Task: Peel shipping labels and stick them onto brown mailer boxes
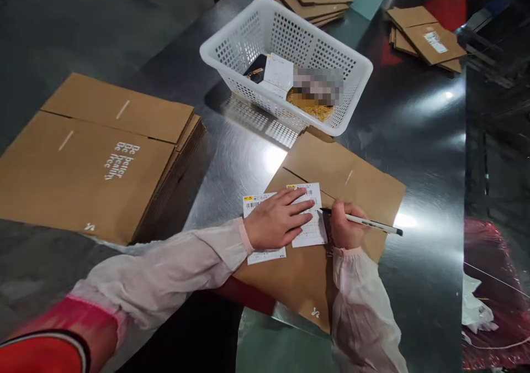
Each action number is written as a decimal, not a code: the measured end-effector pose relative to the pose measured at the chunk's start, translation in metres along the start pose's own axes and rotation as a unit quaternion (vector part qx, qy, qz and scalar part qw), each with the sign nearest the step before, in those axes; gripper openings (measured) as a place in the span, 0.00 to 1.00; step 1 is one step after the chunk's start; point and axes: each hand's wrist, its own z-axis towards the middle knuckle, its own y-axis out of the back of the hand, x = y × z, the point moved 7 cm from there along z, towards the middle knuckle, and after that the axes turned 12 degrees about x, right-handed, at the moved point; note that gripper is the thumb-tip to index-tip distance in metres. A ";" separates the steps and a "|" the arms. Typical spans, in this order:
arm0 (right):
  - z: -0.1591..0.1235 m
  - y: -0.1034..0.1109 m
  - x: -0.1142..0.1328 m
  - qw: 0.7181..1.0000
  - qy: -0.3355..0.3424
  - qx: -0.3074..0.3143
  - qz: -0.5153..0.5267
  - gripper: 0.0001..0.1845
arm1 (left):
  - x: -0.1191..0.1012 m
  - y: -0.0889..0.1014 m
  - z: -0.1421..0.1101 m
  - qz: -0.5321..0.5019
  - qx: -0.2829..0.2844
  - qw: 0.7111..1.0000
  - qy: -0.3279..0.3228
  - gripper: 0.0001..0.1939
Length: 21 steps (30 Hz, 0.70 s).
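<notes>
My left hand [276, 219] lies flat with fingers stretched out, pressing two white barcode labels [311, 232] onto a flattened brown cardboard box [351, 179]. My right hand [345, 226] is closed around a white pen [372, 224], its tip at the right label's edge. Both arms wear pale translucent sleeve covers.
A white perforated plastic basket [360, 69] with papers and a dark item stands just beyond the box. A stack of flattened brown boxes [83, 157] lies at left. More flat cartons [428, 38] sit at the far edge of the steel table [422, 157]. Red plastic bag at right.
</notes>
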 end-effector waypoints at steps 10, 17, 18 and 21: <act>0.003 -0.007 0.004 0.999 0.016 0.036 -0.034 0.26 | 0.000 -0.001 0.001 0.004 0.018 1.000 0.003 0.15; 0.005 -0.007 0.005 0.998 0.018 0.041 -0.035 0.25 | 0.000 -0.001 0.000 0.012 0.006 1.000 -0.002 0.15; 0.005 -0.006 0.005 0.999 0.012 0.037 -0.033 0.25 | 0.000 -0.001 0.000 0.013 0.005 1.000 -0.003 0.15; 0.006 -0.006 0.006 0.999 0.010 0.038 -0.032 0.26 | 0.000 -0.001 0.000 0.014 0.006 1.000 -0.004 0.15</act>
